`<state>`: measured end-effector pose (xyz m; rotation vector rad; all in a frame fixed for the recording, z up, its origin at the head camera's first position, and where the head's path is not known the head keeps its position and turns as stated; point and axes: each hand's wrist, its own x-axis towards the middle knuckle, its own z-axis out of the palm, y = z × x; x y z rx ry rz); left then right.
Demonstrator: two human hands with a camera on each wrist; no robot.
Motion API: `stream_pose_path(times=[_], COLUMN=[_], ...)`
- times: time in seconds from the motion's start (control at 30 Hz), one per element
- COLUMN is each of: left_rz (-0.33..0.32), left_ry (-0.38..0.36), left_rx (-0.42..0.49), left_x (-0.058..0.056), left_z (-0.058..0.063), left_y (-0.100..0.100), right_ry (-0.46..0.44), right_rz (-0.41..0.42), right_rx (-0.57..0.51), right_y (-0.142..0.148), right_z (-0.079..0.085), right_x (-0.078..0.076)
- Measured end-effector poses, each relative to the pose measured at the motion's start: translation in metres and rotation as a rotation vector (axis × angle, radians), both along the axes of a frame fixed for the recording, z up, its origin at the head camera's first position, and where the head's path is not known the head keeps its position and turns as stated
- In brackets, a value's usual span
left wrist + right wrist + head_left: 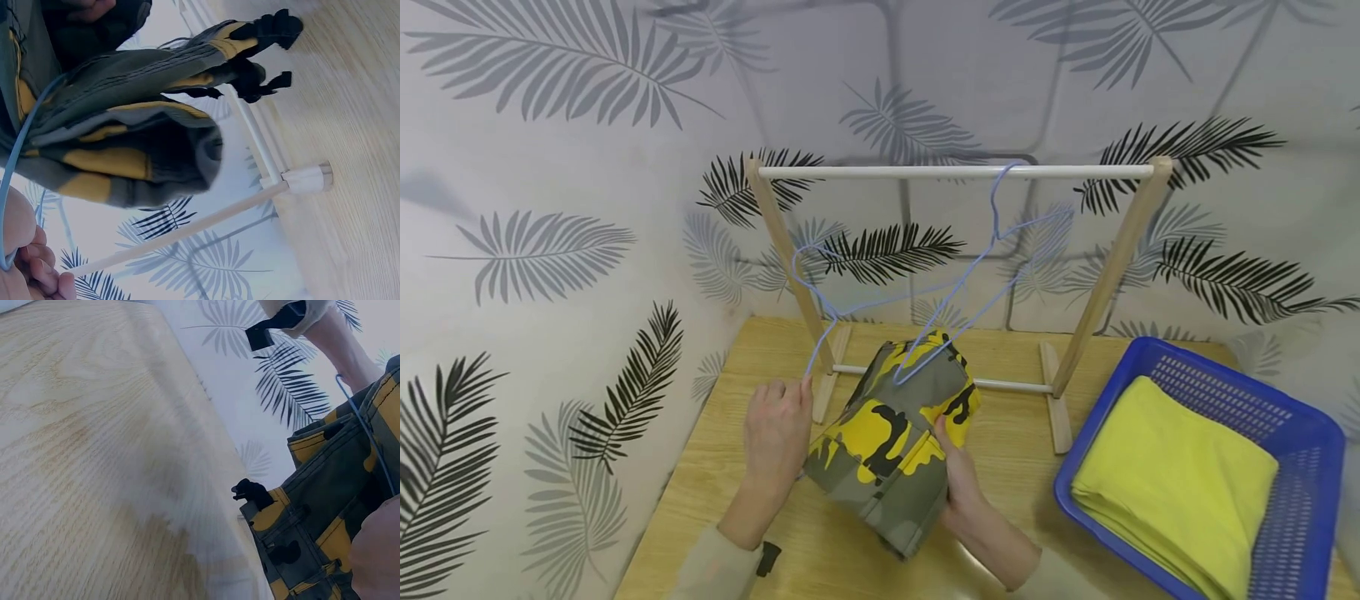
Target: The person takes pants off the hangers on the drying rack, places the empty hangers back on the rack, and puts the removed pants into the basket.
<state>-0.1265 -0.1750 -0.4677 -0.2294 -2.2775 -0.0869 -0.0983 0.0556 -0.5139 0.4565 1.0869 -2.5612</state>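
Observation:
My left hand (778, 429) grips the lower left corner of a light blue wire hanger (835, 313), its hook pointing up. In the head view, my right hand (962, 479) holds the right side of yellow, grey and black camouflage pants (880, 442), thumb on top and fingers partly hidden beneath. The pants are tilted above the table, between both hands. One hanger wire (369, 437) crosses the cloth in the right wrist view. An open end of the pants (209, 150) faces out in the left wrist view. A second blue hanger (995, 208) hangs on the rail and overlaps the pants in the head view.
A small rack with a white rail (887, 172) and wooden posts (1112, 275) stands at the back of the wooden table (1000, 467). At the right, a blue plastic basket (1326, 467) holds folded yellow cloth (1172, 483). Leaf-patterned covering (550, 250) lines the walls.

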Motion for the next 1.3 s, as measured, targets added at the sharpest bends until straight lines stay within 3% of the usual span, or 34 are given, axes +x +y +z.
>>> stream_pose_path(times=[0.3, 0.57, 0.83, 0.97, 1.3], left_rz=[0.02, 0.016, 0.006, -0.009, -0.027], left_ry=[-0.089, -0.093, -0.146, -0.194, -0.294], left_rx=[-0.021, -0.021, 0.062, 0.108, 0.123], left_x=[0.0, 0.0, 0.002, 0.005, 0.014], left_z=[-0.001, -0.001, -0.001, 0.0, -0.006], left_y=[-0.008, -0.01, -0.01, -0.009, 0.0], right_ry=[-0.011, -0.009, 0.036, 0.013, 0.029], right_rz=[0.018, -0.011, -0.152, -0.207, -0.275], right_rx=[-0.029, -0.005, 0.146, 0.25, 0.315], right_y=[0.016, 0.028, 0.033, 0.034, 0.036], right_z=[0.0, -0.003, 0.0, 0.001, 0.0], right_x=[0.0, 0.005, 0.009, 0.014, 0.02])
